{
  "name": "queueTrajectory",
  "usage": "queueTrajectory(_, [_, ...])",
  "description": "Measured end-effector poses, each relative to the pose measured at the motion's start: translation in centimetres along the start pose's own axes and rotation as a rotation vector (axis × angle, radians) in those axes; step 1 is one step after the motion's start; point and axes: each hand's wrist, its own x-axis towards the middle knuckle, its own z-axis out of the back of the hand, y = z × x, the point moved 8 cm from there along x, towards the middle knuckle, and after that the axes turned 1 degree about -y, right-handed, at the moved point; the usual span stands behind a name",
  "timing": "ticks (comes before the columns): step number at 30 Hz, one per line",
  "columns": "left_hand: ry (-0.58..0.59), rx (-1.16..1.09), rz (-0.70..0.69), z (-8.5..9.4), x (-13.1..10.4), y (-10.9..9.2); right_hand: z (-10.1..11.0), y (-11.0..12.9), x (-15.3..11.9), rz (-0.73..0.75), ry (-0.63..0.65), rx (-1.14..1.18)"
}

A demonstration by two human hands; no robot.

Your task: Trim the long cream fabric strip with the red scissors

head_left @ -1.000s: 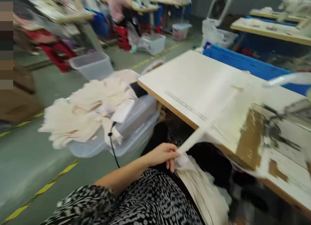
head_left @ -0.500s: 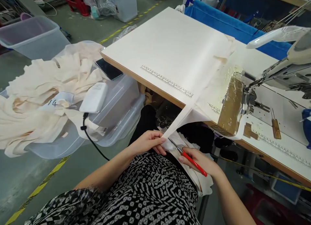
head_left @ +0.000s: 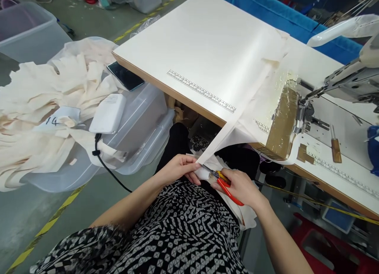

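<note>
My left hand [head_left: 185, 169] pinches the lower end of a white fabric strip [head_left: 215, 143] above my lap. That strip runs up over the front edge of the white sewing table [head_left: 192, 33]. In my right hand [head_left: 238, 186] are scissors [head_left: 227, 190] with red and yellow handles. Their blades point left, with the tips at the strip beside my left fingertips. More pale fabric [head_left: 247, 216] lies bunched on my lap under the right hand, partly hidden by it.
A sewing machine [head_left: 314, 112] stands at the right, with a wooden-handled tool [head_left: 335, 149] near it. To the left, a plastic bin [head_left: 148, 120] carries cream fabric pieces [head_left: 35, 92], a phone [head_left: 126, 76] and a white corded device [head_left: 108, 113]. A blue fabric bin [head_left: 266, 13] stands behind the table.
The scissors have turned so that the yellow handle shows, and their tips have come closer to my left fingers. My left hand keeps its pinch on the strip. The view has shifted slightly.
</note>
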Motion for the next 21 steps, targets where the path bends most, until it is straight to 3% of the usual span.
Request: queueTrajectory(21, [-0.020, 0.023, 0.035, 0.3, 0.0, 0.1, -0.3, 0.8, 1.1, 0.017, -0.085, -0.076])
